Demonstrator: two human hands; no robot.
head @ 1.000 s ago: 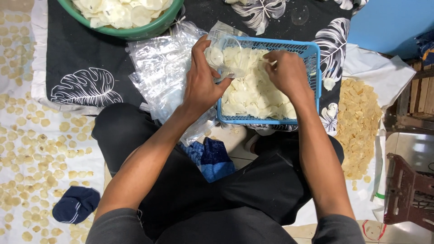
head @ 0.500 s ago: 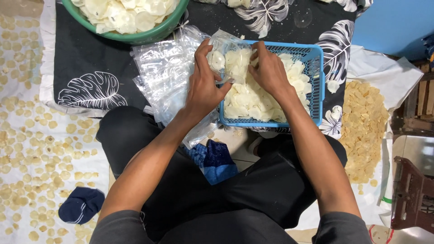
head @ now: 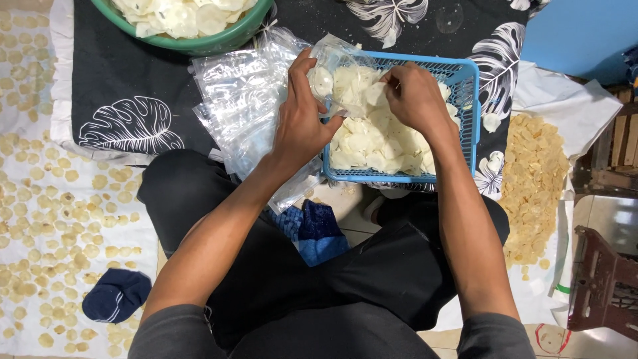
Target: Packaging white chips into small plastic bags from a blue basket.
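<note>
The person sits cross-legged on the floor, both hands working over a blue plastic basket (head: 465,119) full of pale, thin round chips (head: 372,143). The left hand (head: 302,126) has its fingers (head: 300,70) curled shut around the mouth of a small clear plastic bag (head: 332,56), which stands just above the near-left corner of the basket with a few chips already showing through it. The right hand (head: 415,100) is bunched, its fingers (head: 392,83) pinched together on a chip or a few of them right beside the bag's opening; exactly how many it holds cannot be made out.

The bag looks very light, limp and slippery; it will likely collapse unless its rim is held open, so the best hold seems to be at the top edge, where the left fingers already grip it. The chips appear dry, stiff and brittle, and so light that a gentle pinch at the edges should be enough; a hard squeeze would probably crack them.

Just to the outer side of the left fingers lies a loose heap of empty clear bags (head: 239,100), overlapping and glossy, likely to slide on one another. Beyond them, farther from the fingers, a green basin (head: 199,43) holds more pale chips. All of this rests on a dark cloth with white leaf prints (head: 126,126). Well apart from the right fingers, yellower chips (head: 535,173) are spread on a white sheet, and more lie scattered on the far left.
</note>
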